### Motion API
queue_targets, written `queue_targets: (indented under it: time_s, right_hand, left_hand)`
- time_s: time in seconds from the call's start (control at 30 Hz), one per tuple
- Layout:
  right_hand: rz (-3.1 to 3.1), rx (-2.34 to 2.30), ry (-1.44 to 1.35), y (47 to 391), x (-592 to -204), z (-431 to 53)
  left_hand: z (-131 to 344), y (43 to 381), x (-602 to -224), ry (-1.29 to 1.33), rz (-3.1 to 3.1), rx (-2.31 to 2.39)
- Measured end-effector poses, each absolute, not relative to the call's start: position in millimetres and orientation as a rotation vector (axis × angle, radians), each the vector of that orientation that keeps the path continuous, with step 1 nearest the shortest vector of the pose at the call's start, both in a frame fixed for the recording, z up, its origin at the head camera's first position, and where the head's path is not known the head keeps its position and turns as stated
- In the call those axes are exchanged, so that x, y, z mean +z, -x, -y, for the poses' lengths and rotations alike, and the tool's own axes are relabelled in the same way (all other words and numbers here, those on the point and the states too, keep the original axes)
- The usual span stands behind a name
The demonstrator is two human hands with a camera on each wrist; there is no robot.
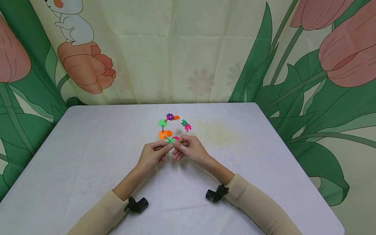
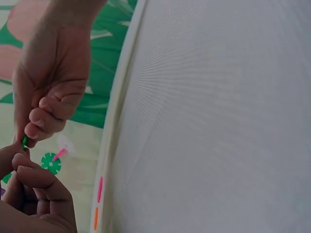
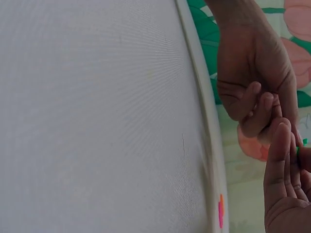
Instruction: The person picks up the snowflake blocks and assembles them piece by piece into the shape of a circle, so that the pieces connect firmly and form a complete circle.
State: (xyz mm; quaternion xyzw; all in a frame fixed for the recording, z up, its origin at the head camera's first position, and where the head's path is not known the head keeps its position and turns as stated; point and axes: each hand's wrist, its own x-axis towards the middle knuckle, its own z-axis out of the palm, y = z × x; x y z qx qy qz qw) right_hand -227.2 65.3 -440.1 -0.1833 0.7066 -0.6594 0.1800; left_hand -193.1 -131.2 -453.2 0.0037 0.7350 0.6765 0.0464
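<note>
A chain of small notched plastic discs curves in an open ring beyond the fingertips in the head view. It includes a purple disc [image 1: 170,116], a light green disc [image 1: 162,123], an orange disc [image 1: 163,134] and a pink disc [image 1: 188,127]. At its near end, my left hand [image 1: 151,155] and my right hand [image 1: 192,149] meet at a bright green disc [image 1: 171,141]. Both pinch it between thumb and index finger. Fingers hide most of this disc in both wrist views. Another pink disc [image 1: 175,138] shows just beyond the right fingertips.
A white cloth covers the table [image 1: 88,156]. A faint yellowish stain [image 1: 218,133] lies right of the chain. Behind the table hangs a printed curtain [image 1: 164,58] with tulips and leaves. Each sleeve cuff carries a black wrist camera [image 1: 138,205].
</note>
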Motion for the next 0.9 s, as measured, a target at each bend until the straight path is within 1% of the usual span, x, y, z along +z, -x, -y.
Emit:
queue_targets:
  time_s: [0.17, 0.43, 0.7, 0.9]
  right_hand:
    - [-2.012, -1.842, 0.529, 229.3, -442.6, -65.8]
    - [-2.106, -1.725, 0.500, 242.4, -448.1, -72.8]
    - [-2.344, -1.622, 0.234, 259.7, -457.8, -67.5]
    - [-2.439, -1.569, 0.151, 270.3, -462.5, -57.8]
  left_hand:
    - [132.2, 194.0, -453.8, -0.032, -2.242, 2.062]
    - [135.5, 197.7, -454.6, 0.111, -2.135, 2.174]
    - [136.7, 199.3, -454.2, 0.105, -2.083, 2.213]
    - [136.5, 199.1, -452.7, 0.104, -2.076, 2.222]
